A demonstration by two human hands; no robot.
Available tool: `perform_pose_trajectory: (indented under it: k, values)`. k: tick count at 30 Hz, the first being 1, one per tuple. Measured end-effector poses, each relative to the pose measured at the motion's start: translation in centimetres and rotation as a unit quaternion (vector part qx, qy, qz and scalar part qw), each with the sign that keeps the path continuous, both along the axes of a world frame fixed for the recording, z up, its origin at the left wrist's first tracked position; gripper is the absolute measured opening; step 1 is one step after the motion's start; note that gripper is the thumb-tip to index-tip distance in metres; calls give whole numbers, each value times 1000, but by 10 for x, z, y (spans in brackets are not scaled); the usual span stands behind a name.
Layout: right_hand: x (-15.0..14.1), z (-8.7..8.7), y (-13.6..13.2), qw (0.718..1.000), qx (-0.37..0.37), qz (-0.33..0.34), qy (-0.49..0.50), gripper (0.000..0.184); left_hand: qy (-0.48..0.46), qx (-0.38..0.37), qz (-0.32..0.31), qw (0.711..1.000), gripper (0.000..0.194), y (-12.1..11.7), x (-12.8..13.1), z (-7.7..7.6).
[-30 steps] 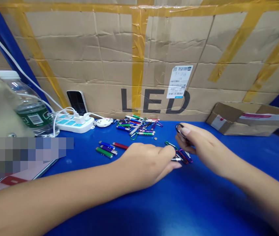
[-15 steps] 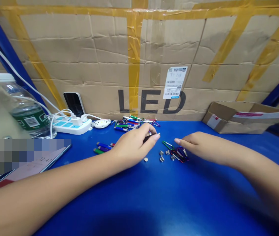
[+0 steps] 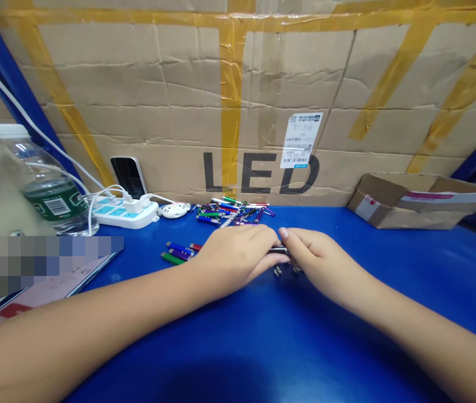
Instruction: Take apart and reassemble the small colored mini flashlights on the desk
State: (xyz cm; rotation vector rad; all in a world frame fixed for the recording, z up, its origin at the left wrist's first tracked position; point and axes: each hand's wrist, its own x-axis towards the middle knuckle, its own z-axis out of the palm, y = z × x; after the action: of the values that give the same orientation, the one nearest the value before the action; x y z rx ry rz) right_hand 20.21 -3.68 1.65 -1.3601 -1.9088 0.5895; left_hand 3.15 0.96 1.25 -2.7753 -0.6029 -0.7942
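Head view: black tube (image 3: 279, 249) in a pinch

My left hand (image 3: 240, 254) is closed on it. My right hand (image 3: 320, 257) curls at its other end; I cannot tell its grip. 2 metal pieces (image 3: 278, 271) show nearby on the table (image 3: 221, 347).

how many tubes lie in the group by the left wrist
4: green tube, purple tube, blue tube together; red tube at their right, partly behind left hand; more may hide.

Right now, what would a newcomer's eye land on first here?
Probably the big taped cardboard box behind the table, with LED printed low on its front. Next, the left hand and right hand meeting at a small black piece over the blue table, and the colorful heap of small tubes just beyond them.
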Motion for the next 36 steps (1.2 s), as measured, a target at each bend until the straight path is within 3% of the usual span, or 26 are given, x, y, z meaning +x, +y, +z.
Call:
perform_pose_trajectory:
  k: [3,6,10,12,14,18,23,30,36]
  values:
    - [1,-6,3,1000,28,-10,-2,39,14,-78,16,997,30,-1,2,4]
    - [2,-7,4,997,67,-10,-24,38,9,-213,-8,977,31,-2,3,10]
    - [6,-2,4,979,143,-13,-143,35,12,-427,-46,903,49,3,-1,22]
    - [9,0,5,961,163,-25,-223,35,68,-481,-59,872,49,10,-8,29]
    - [11,2,6,941,160,-32,-295,38,126,-476,-60,868,41,20,-16,35]
    - [13,4,6,902,84,-5,-423,39,234,-409,-42,881,25,38,-33,42]
    - [11,6,2,867,30,21,-497,35,244,-348,18,905,27,40,-42,49]
    - [12,3,0,858,8,40,-513,33,276,-324,69,902,23,43,-49,63]
    - [13,3,1,866,5,30,-499,39,278,-326,83,900,25,72,-62,48]
